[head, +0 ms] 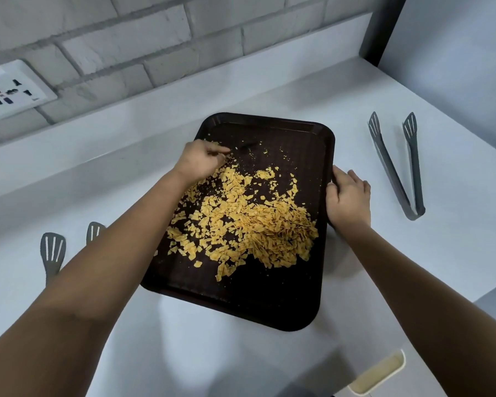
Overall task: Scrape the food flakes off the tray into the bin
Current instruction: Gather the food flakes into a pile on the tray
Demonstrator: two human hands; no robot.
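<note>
A dark brown tray (269,305) lies on the white counter, strewn with yellow food flakes (249,222) heaped mostly toward its right side. My left hand (201,160) is over the tray's far left part, its fingers curled down among the flakes; I cannot see whether it holds any. My right hand (348,196) grips the tray's right rim. A white-rimmed container (380,373) with a beige inside shows below the counter's front edge at the bottom right.
Grey slotted tongs (395,167) lie open on the counter right of the tray. A second pair of grey tongs (53,253) lies to the left, partly hidden by my left forearm. A wall socket (12,90) sits on the brick wall behind.
</note>
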